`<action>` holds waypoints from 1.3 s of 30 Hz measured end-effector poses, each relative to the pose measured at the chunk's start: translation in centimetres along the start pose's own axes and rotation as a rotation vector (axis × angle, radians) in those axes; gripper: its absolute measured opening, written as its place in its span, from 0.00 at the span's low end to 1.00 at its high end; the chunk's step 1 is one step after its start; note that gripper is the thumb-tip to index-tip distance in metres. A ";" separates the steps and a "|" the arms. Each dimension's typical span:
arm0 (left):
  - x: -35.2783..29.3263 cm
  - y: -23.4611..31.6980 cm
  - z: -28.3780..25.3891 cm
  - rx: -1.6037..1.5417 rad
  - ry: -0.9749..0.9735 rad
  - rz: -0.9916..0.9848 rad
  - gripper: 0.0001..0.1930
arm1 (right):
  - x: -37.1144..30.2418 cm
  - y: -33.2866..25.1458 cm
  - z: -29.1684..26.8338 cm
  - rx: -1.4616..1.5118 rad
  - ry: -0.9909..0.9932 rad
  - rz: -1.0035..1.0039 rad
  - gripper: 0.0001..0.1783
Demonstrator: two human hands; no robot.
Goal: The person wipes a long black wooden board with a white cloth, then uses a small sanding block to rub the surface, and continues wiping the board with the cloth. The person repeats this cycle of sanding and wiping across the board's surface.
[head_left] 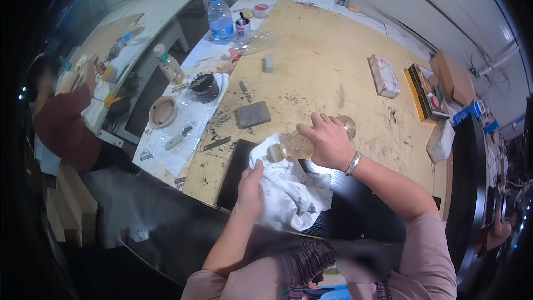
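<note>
My right hand [330, 143], with a metal band at the wrist, is wrapped round a clear plastic bottle [298, 145] of yellowish tint. The bottle lies tilted, its narrow end pointing left and down against a crumpled white cloth [294, 194]. Whether that end is capped, I cannot make out. My left hand [251, 190] grips the cloth by its left side, thumb uppermost, and the cloth hides some of its fingers. Beneath both hands lies a glossy black panel [361, 208] at the near edge of the worktable.
On the yellowish board [327, 50] rest a dark grey block [252, 115], a thin blade [217, 143] and a white-wrapped block [384, 76]. Leftward stand a black tin [204, 88], a round bowl [163, 112] and a green-capped bottle [168, 65]. Another person [66, 116] works at the far-left bench.
</note>
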State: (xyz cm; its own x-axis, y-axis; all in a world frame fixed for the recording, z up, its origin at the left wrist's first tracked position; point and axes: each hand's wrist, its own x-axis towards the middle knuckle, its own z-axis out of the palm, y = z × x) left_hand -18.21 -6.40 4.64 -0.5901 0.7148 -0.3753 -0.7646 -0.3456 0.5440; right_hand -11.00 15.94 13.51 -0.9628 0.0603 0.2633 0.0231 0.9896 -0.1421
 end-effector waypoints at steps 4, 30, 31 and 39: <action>-0.2 -0.4 1.0 -0.017 0.010 -0.039 0.19 | -0.9 1.0 -0.5 -0.108 0.039 -0.009 0.24; -5.1 -9.5 6.4 1.970 -0.503 0.498 0.31 | -3.3 10.6 10.1 1.044 0.312 0.462 0.49; -4.0 -12.8 5.1 2.067 -0.521 0.616 0.34 | -4.1 10.5 9.6 0.935 0.267 0.525 0.46; 3.6 -1.8 -5.2 2.256 0.308 0.465 0.35 | -21.1 9.7 7.7 0.393 0.049 0.504 0.25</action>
State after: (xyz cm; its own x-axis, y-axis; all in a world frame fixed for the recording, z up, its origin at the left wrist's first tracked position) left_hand -20.32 -6.36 -1.63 -0.7504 0.6603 0.0309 0.6537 0.7344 0.1828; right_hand 7.47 23.24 -0.79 -0.8457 0.5212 0.1149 0.3608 0.7170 -0.5964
